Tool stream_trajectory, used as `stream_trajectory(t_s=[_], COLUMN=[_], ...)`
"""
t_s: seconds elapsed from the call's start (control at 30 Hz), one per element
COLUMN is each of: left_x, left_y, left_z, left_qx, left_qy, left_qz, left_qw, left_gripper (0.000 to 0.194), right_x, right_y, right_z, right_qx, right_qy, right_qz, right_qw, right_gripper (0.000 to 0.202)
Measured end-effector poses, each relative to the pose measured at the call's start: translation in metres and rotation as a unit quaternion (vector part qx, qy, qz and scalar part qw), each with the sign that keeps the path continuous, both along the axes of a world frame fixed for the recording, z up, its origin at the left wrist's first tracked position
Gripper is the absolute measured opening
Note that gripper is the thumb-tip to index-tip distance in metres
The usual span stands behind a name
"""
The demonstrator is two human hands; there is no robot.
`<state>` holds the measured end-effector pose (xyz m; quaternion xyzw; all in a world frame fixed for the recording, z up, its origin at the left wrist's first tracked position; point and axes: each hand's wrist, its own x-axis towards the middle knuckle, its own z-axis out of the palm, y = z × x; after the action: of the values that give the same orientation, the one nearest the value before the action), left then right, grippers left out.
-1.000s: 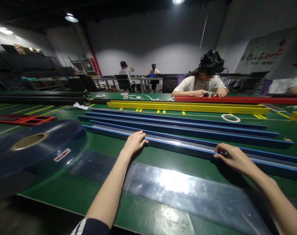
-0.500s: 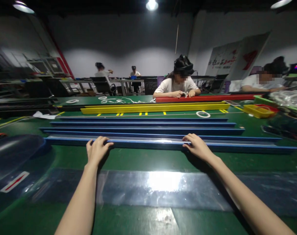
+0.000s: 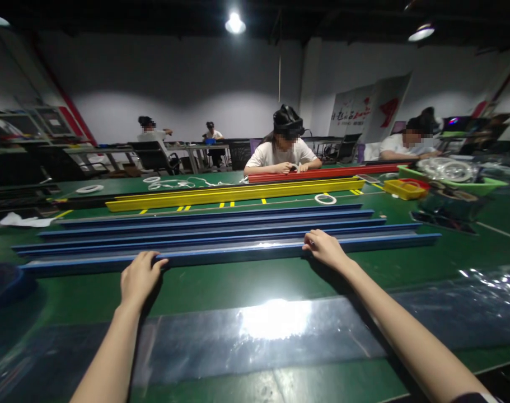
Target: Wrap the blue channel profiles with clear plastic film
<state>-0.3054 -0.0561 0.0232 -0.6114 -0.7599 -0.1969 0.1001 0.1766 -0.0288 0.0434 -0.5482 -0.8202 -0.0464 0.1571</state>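
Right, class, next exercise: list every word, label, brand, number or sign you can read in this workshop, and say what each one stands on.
Back banner: dark and red characters, too blurred to quote; smaller line beneath, also unreadable.
Banner's right panel: red mark, no readable text.
Blue channels: no lettering visible.

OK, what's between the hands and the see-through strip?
Just bare green table between the hands and the strip, with the arms and their shadows crossing it; the head view shows that.

Yellow channels (image 3: 238, 194) lie near a white ring (image 3: 325, 203); a person (image 3: 280, 157) leans over red channels (image 3: 330, 173).
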Motion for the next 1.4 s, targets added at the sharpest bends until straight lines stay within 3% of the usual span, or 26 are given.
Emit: stream_trajectory(t_s=[0.27, 0.77, 1.03, 1.27, 1.4], left_x=[-0.003, 0.005, 0.003, 0.004, 0.002], left_y=[0.019, 0.034, 0.045, 0.05, 0.052], left_z=[-0.008, 0.006, 0.003, 0.006, 0.005], left_qx=[0.018, -0.018, 0.002, -0.001, -0.007], left_qy=[-0.037, -0.016, -0.014, 0.015, 0.029], left_qz=[0.001, 0.015, 0.012, 0.003, -0.005], left_qw=[0.999, 1.0, 1.0, 1.0, 1.0], left_gripper=[0.032, 0.034, 0.032, 0.032, 0.033], right_x=[0.001, 0.005, 0.001, -0.003, -0.013], right_y=[0.023, 0.046, 0.058, 0.07, 0.069], right_z=[-0.001, -0.001, -0.002, 0.002, 0.006], right_qx=[-0.014, -0.031, -0.039, -0.061, -0.038], right_qy=[0.002, 0.033, 0.028, -0.007, -0.075], right_qz=[-0.006, -0.004, -0.021, -0.022, -0.016], right_qw=[1.0, 0.999, 0.999, 0.998, 0.996], right_gripper=[0.013, 0.015, 0.014, 0.014, 0.009])
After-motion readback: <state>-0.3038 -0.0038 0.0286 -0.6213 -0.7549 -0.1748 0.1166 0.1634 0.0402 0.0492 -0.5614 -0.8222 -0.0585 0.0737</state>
